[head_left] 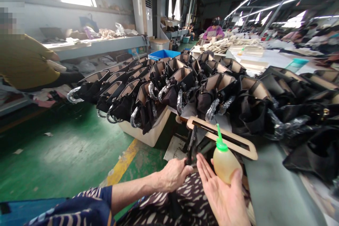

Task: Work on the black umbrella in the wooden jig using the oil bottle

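Note:
My left hand is closed, pinching the lower end of a narrow black strip. The strip runs up from my fingers toward a pale wooden frame with a long slot, at the table's near edge. Palm up, my right hand holds a squeeze bottle with a green nozzle and yellowish liquid. The thumb presses the bottle's side while the other fingers stretch toward the strip. The nozzle points up, in front of the frame. Several black handbags with plastic-wrapped handles crowd together beyond my hands.
A white bin stands under the near bags, with green floor to its left. Behind the bags is a blue crate. A person in a yellow-green top sits at left; another in purple works farther back. A grey-green tabletop lies at right.

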The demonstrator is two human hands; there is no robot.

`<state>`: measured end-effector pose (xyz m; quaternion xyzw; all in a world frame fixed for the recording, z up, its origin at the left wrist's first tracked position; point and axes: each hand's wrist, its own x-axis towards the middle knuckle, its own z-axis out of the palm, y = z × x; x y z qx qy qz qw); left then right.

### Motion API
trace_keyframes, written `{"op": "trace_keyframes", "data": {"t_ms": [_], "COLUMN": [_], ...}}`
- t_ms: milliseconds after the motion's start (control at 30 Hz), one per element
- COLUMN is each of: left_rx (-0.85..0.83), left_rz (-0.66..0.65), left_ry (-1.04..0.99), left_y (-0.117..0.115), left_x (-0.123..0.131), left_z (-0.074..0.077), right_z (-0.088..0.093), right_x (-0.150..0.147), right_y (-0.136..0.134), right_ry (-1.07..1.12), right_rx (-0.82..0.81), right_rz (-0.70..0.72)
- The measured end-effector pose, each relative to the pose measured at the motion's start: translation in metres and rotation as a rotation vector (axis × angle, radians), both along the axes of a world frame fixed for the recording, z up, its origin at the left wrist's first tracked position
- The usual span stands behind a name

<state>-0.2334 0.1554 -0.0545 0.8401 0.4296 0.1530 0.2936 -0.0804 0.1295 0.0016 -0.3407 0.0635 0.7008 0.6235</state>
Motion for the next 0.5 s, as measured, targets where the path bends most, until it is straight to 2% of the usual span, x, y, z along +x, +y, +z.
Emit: {"op": "trace_keyframes", "data": {"t_ms": [233,500], "left_rx": [-0.007,-0.012], "left_rz": [0.07,0.042], "left_ry": [0.099,0.104], "left_y": [-0.002,0.001], "left_x": [0.007,0.007], "left_z": [-0.01,-0.007], "right_z": [0.005,0.001], "right_x": [-0.009,-0.014], "right_y": [-0.005,0.001], "right_ry": [0.034,-0.032], "right_rx": [-0.031,-0.026], "right_rz": [0.09,0.054]}}
